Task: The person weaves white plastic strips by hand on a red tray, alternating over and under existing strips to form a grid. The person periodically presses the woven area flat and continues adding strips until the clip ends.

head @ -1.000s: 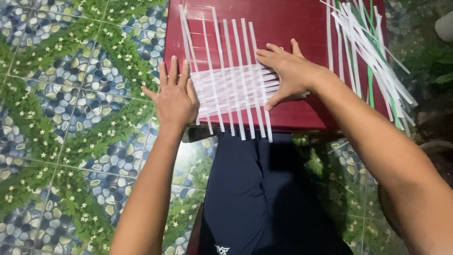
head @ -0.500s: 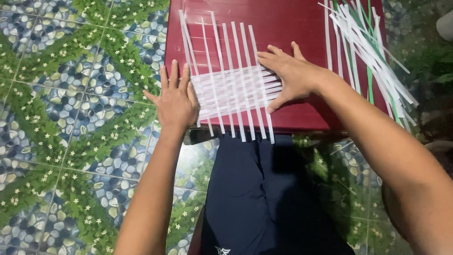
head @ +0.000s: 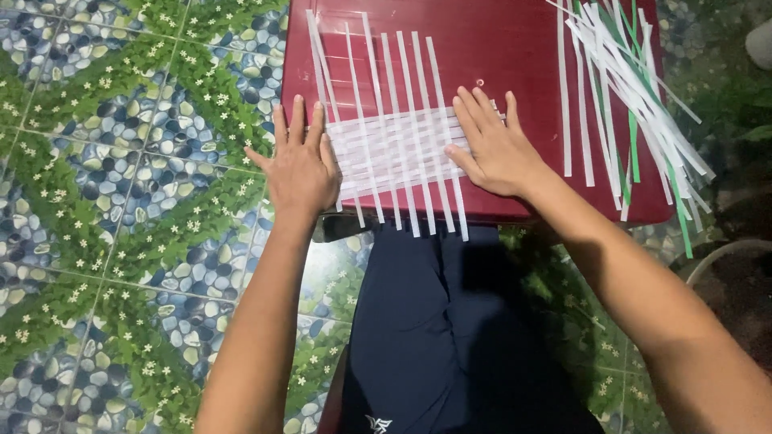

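Observation:
A partly woven mat of white paper strips [head: 394,149] lies on a dark red plastic surface [head: 515,56]. Several long strips run away from me and several short ones cross them. My left hand [head: 301,165] lies flat, fingers together, pressing the left ends of the crossing strips at the surface's left edge. My right hand [head: 494,149] lies flat on the mat's right side, fingers spread over the strip ends. Neither hand grips anything.
A loose heap of white and green paper strips [head: 635,96] lies on the right part of the red surface, some hanging over its edge. Below are my dark blue trousers [head: 434,329]. The floor [head: 121,201] has pebble-and-leaf patterned tiles.
My right hand has turned and flattened on the mat's right side. My left hand stays pressed on the left ends. The view has shifted slightly.

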